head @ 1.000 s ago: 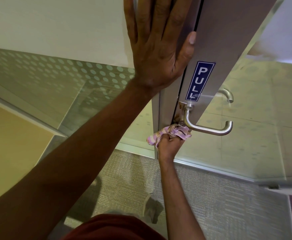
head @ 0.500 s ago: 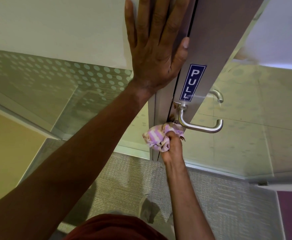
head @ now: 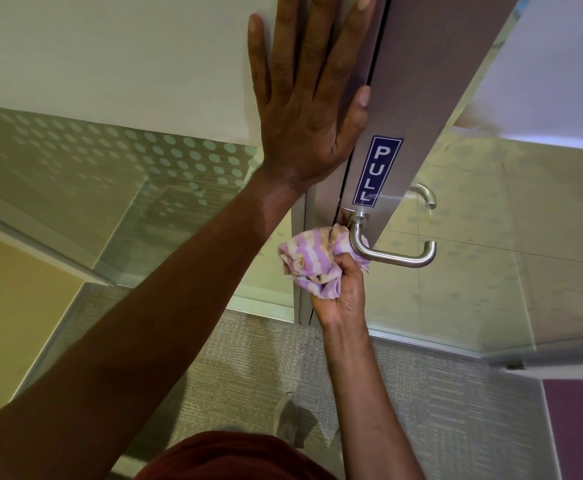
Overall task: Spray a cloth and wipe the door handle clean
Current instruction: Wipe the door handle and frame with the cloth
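Observation:
A brushed metal lever door handle (head: 397, 256) juts from the grey door frame (head: 418, 98) under a blue PULL sticker (head: 377, 170). My right hand (head: 343, 292) grips a bunched pink and cream striped cloth (head: 309, 263) and holds it against the handle's neck, just left of the lever. My left hand (head: 304, 105) lies flat with straight fingers on the wall and door edge above the handle. No spray bottle is in view.
Frosted glass panels with a dot pattern (head: 127, 168) flank the door. A second handle (head: 425, 195) shows through the glass on the far side. Grey carpet (head: 248, 368) lies below, with my shoe (head: 292, 422) on it.
The cloth has bunched up into my right fist and shifted slightly left and down along the handle's base. My left hand has stayed flat on the door edge.

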Demonstrator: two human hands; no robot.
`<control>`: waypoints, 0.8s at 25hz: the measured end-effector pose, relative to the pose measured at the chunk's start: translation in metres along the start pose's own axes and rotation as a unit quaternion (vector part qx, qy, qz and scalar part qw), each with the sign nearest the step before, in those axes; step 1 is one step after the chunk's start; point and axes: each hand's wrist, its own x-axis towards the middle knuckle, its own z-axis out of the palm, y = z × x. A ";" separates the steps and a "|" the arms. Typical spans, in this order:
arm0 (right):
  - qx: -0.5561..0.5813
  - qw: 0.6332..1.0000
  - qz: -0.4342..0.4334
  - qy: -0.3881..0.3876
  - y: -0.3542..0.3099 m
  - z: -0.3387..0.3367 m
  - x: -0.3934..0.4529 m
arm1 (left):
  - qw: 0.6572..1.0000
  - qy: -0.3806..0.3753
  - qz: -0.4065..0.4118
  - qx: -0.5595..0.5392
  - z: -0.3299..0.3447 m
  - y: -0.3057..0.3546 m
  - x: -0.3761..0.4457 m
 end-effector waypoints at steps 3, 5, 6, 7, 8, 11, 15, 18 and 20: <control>0.032 0.998 -0.018 -0.056 0.003 0.000 0.001 | 0.999 -0.029 -0.001 0.015 0.011 -0.003 0.006; 0.044 0.997 -0.016 -0.064 0.006 -0.001 0.000 | 0.999 -0.034 -0.013 -0.002 0.008 0.000 0.009; 0.036 0.997 -0.009 -0.061 0.006 -0.005 0.002 | 0.999 -0.040 -0.026 -0.009 0.008 -0.001 0.009; 0.026 0.998 0.000 -0.065 0.008 -0.010 0.003 | 0.998 -0.045 -0.045 -0.001 0.008 -0.003 0.010; 0.014 0.998 0.008 -0.060 0.008 -0.015 0.004 | 0.998 -0.038 -0.048 -0.006 0.006 -0.004 0.014; -0.071 0.997 0.004 -0.037 0.002 -0.035 0.001 | 0.998 -0.034 -0.050 -0.030 0.005 -0.004 0.015; -0.275 0.958 -0.079 0.020 -0.011 -0.057 -0.034 | 0.997 -0.055 -0.044 -0.031 0.009 -0.001 0.011; -0.434 0.883 -0.170 0.047 -0.017 -0.050 -0.072 | 0.998 -0.048 -0.034 -0.035 0.011 0.000 0.009; -0.557 0.783 -0.272 0.053 -0.026 -0.031 -0.086 | 0.998 -0.044 -0.031 -0.035 0.013 0.000 0.008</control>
